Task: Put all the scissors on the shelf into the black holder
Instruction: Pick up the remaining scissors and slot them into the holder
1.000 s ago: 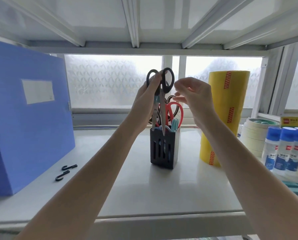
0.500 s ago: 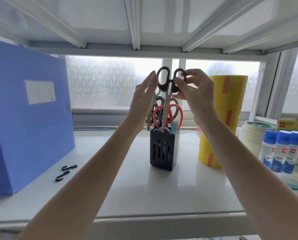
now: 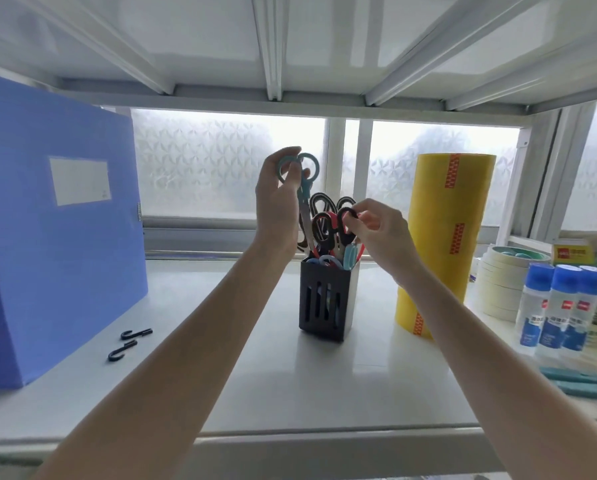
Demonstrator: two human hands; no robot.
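Note:
A black slotted holder (image 3: 326,301) stands in the middle of the white shelf (image 3: 290,386). Several scissors stick out of it, with black, red and light blue handles. My left hand (image 3: 278,206) holds a pair of teal-handled scissors (image 3: 305,178) by the handles, blades pointing down, just above and left of the holder. My right hand (image 3: 376,230) pinches the loop of black-handled scissors (image 3: 345,223) whose blades sit inside the holder.
A blue file box (image 3: 47,220) stands at the left, with two black hooks (image 3: 129,342) lying beside it. A tall stack of yellow tape (image 3: 446,244) is right of the holder. Tape rolls (image 3: 504,282) and glue bottles (image 3: 560,306) crowd the far right.
The black-handled scissors passed to my right hand, which lowered them into the holder. My left hand now holds up the teal-handled scissors alone.

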